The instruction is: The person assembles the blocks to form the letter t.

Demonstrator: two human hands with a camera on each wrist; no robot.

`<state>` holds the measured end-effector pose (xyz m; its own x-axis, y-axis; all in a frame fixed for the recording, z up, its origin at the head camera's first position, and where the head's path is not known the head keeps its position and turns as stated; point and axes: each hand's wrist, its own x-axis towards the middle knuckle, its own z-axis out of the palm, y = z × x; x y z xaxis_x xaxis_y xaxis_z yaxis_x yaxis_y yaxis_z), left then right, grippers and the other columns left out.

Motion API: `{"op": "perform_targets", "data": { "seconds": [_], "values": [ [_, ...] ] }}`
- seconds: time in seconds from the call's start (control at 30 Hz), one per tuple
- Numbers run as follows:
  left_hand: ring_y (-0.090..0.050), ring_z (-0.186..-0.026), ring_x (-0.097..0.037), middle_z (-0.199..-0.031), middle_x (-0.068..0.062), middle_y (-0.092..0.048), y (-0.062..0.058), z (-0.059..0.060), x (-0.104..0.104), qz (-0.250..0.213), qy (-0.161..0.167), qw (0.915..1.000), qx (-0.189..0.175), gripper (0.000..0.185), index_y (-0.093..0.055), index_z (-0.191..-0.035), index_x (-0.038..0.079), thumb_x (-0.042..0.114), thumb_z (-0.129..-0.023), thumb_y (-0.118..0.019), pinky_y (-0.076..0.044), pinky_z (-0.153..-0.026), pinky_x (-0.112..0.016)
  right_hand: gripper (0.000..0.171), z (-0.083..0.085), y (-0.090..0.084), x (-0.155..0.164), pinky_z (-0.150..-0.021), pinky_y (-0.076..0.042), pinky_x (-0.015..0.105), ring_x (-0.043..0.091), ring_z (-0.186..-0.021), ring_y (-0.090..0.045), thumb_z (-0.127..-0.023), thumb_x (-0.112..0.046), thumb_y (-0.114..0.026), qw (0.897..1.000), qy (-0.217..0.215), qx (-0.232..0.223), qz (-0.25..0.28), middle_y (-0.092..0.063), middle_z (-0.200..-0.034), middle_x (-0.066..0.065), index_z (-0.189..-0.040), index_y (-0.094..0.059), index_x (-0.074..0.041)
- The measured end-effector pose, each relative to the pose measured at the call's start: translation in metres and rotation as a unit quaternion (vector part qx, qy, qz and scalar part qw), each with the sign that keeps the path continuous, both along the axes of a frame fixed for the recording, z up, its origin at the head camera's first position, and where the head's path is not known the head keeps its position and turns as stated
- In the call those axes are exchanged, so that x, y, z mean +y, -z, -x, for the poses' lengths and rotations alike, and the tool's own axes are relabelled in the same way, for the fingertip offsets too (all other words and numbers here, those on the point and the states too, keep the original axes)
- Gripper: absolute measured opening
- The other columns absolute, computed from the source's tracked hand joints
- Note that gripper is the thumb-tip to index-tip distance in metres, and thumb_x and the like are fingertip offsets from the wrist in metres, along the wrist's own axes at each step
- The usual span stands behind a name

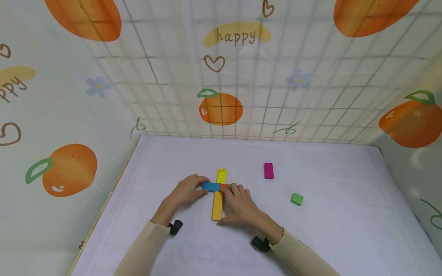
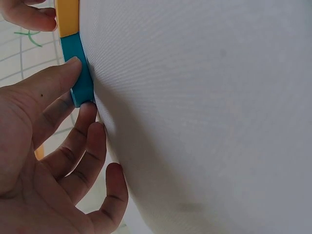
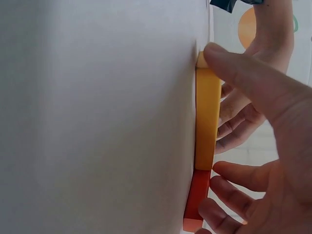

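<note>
A long yellow block (image 1: 218, 203) lies lengthwise on the white table (image 1: 328, 230). A blue block (image 1: 211, 186) lies crosswise against its left side, and a red-orange block (image 1: 223, 186) sits on its right side. My left hand (image 1: 203, 186) pinches the blue block's left end between thumb and fingers. In the left wrist view, my left hand (image 2: 80, 90) holds the blue block (image 2: 80, 73) with the thumb along its side. My right hand (image 1: 226, 203) rests beside the yellow block, thumb at its near end, fingertips on the red-orange block. The right wrist view shows the yellow block (image 3: 207, 117) and the red-orange block (image 3: 197, 200).
A magenta block (image 1: 268, 170) lies to the right, farther back. A green cube (image 1: 297, 199) sits right of my right hand. Printed walls with oranges (image 1: 221, 109) enclose the table at the back and on both sides.
</note>
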<state>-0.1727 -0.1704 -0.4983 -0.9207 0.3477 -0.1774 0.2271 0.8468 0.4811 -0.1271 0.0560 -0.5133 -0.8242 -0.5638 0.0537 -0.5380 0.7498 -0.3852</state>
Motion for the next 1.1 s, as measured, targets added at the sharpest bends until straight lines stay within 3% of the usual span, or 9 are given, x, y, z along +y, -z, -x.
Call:
{"op": "perform_targets", "data": {
  "seconds": [0.57, 1.1],
  "values": [
    [-0.048, -0.083, -0.013, -0.094, 0.003, -0.054, 0.001, 0.001, -0.001, 0.001, 0.002, 1.0, 0.001, 0.035, -0.061, -0.117, 0.026, 0.032, -0.083, -0.069, -0.044, -0.073, -0.03, 0.102, -0.002, -0.006, 0.001, -0.077, -0.033, 0.031, 0.018, -0.1, -0.034, -0.055, -0.068, -0.073, 1.0, -0.009, -0.003, 0.014, -0.037, -0.122, 0.002, -0.133, -0.042, -0.012],
    [-0.049, -0.085, -0.015, -0.095, 0.003, -0.054, -0.003, 0.0, 0.001, 0.003, 0.002, 1.0, -0.005, 0.036, -0.061, -0.117, 0.025, 0.031, -0.082, -0.07, -0.043, -0.073, -0.031, 0.081, -0.007, -0.036, 0.029, -0.077, -0.033, 0.032, 0.012, -0.099, -0.038, -0.064, -0.056, -0.077, 0.996, 0.037, 0.008, 0.086, -0.048, -0.117, -0.004, -0.13, -0.05, -0.019]
  ]
}}
